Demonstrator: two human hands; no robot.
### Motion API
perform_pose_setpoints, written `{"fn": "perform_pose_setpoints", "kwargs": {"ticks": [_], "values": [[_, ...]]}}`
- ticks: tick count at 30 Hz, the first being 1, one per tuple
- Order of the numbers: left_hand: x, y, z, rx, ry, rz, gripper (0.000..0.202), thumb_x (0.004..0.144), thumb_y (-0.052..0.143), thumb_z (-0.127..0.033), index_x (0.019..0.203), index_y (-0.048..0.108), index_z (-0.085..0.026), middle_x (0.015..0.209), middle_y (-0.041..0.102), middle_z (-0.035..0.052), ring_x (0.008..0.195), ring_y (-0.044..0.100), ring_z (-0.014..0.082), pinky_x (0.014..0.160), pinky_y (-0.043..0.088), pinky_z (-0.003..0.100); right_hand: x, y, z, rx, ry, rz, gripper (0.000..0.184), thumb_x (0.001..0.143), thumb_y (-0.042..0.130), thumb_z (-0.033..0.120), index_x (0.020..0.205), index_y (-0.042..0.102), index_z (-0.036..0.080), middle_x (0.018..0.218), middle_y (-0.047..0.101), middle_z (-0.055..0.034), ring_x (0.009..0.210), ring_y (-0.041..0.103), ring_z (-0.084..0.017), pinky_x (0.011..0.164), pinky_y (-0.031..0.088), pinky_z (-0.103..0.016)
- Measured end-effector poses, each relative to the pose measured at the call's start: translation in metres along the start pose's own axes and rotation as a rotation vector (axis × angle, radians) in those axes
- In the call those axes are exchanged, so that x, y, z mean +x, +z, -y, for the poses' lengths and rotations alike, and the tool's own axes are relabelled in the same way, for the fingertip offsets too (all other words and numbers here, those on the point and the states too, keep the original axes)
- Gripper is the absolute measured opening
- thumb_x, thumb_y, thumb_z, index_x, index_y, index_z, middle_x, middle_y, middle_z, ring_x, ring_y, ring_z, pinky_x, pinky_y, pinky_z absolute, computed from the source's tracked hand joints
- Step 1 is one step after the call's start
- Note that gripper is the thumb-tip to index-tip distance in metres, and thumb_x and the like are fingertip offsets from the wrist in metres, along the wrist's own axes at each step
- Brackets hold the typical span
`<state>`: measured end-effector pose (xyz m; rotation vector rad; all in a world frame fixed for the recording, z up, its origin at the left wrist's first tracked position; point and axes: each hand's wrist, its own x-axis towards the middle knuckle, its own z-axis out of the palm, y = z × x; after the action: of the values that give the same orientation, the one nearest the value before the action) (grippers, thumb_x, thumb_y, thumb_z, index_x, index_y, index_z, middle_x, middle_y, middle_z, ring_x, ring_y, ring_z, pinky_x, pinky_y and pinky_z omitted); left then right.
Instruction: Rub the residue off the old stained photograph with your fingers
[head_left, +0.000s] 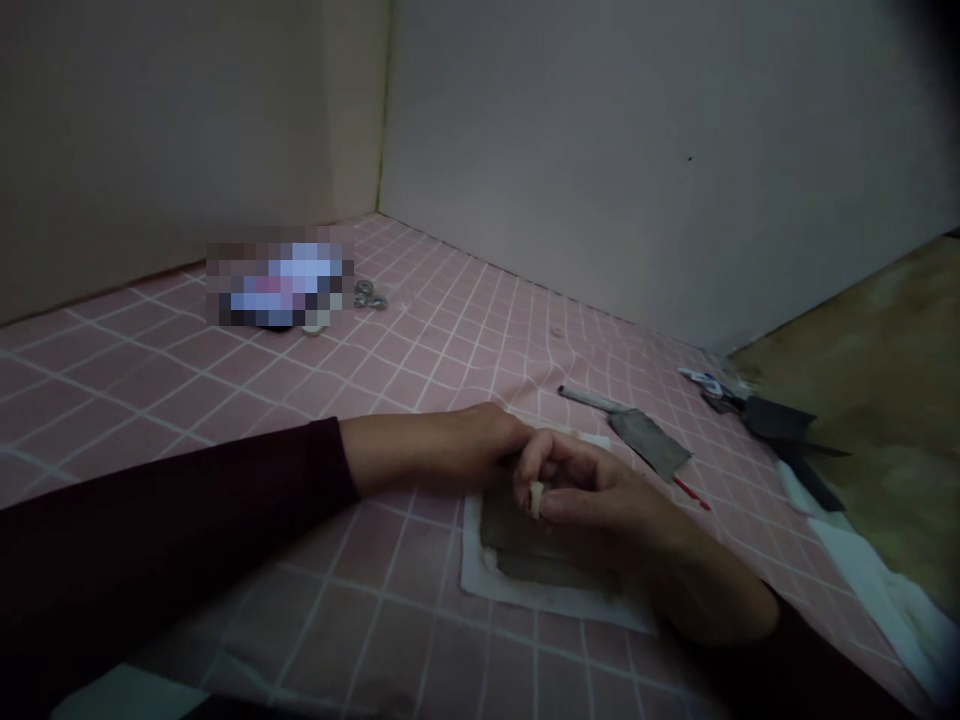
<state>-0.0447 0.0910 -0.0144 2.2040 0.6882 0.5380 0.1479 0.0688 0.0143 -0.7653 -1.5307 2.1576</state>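
Note:
My right hand (600,492) is closed in a pinch, with a small pale, cream-coloured piece (536,499) between thumb and fingers. Its exact kind is too small to make out. Beyond it, my left hand (484,440) reaches in low from the left, and its fingers are hidden behind the right hand. Both hands are over a flat grey-brown slab (517,540), which lies on a white sheet (480,590). Part of the slab is covered by my right hand and forearm.
Past my right hand lie a grey cloth-like piece (649,442), a pale rod (589,398) and a thin red stick (691,493). Dark flat tools (780,420) sit at the table's right edge near white cloth (862,570). A blurred-out bright device (285,285) stands far left on the pink checked tablecloth (420,340).

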Motion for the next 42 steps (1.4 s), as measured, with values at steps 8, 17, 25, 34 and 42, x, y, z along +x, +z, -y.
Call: {"fn": "perform_pose_setpoints", "kwargs": {"ticks": [8, 17, 25, 34, 42], "values": [[0.000, -0.002, 0.000, -0.008, 0.011, 0.025, 0.017, 0.086, 0.060, -0.013, 0.097, 0.072, -0.018, 0.096, 0.074, 0.0018, 0.085, 0.067, 0.0135, 0.074, 0.048, 0.021, -0.001, -0.005, -0.003, -0.006, -0.061, -0.003, 0.012, 0.079, 0.077, 0.021, 0.082, 0.066, 0.018, 0.082, 0.067, 0.0001, 0.065, 0.053, -0.008, 0.059, 0.040, -0.021], [0.000, -0.003, -0.007, 0.031, -0.002, 0.029, 0.024, 0.083, 0.060, -0.008, 0.103, 0.071, -0.018, 0.102, 0.074, 0.0031, 0.091, 0.068, 0.0144, 0.076, 0.047, 0.021, -0.003, -0.009, 0.001, -0.126, -0.016, -0.020, 0.009, 0.084, 0.072, 0.024, 0.088, 0.068, 0.017, 0.077, 0.063, 0.0020, 0.060, 0.055, -0.006, 0.059, 0.039, -0.021], [0.001, -0.003, -0.004, 0.108, -0.017, 0.027, 0.012, 0.084, 0.061, -0.013, 0.092, 0.069, -0.018, 0.086, 0.071, 0.0002, 0.075, 0.064, 0.0123, 0.066, 0.043, 0.020, -0.008, -0.008, 0.011, -0.601, 0.033, -0.050, 0.012, 0.088, 0.067, 0.032, 0.089, 0.069, 0.020, 0.073, 0.063, 0.0016, 0.066, 0.057, -0.012, 0.063, 0.043, -0.026], [0.000, -0.002, -0.002, 0.184, -0.060, 0.009, 0.005, 0.078, 0.060, -0.012, 0.077, 0.061, -0.017, 0.071, 0.063, -0.0019, 0.061, 0.053, 0.0094, 0.057, 0.033, 0.021, -0.020, 0.003, 0.007, -1.365, -0.104, 0.072, 0.018, 0.092, 0.049, 0.008, 0.077, 0.052, 0.019, 0.074, 0.055, 0.0022, 0.062, 0.047, -0.010, 0.060, 0.035, -0.025], [0.000, -0.003, 0.001, 0.212, -0.047, 0.028, 0.006, 0.081, 0.055, -0.017, 0.079, 0.060, -0.018, 0.070, 0.061, -0.0027, 0.060, 0.052, 0.0089, 0.056, 0.033, 0.021, -0.018, 0.022, 0.003, -1.325, -0.151, 0.060, 0.016, 0.087, 0.051, 0.006, 0.077, 0.048, 0.018, 0.084, 0.054, -0.0012, 0.065, 0.047, -0.009, 0.060, 0.038, -0.024]]}}
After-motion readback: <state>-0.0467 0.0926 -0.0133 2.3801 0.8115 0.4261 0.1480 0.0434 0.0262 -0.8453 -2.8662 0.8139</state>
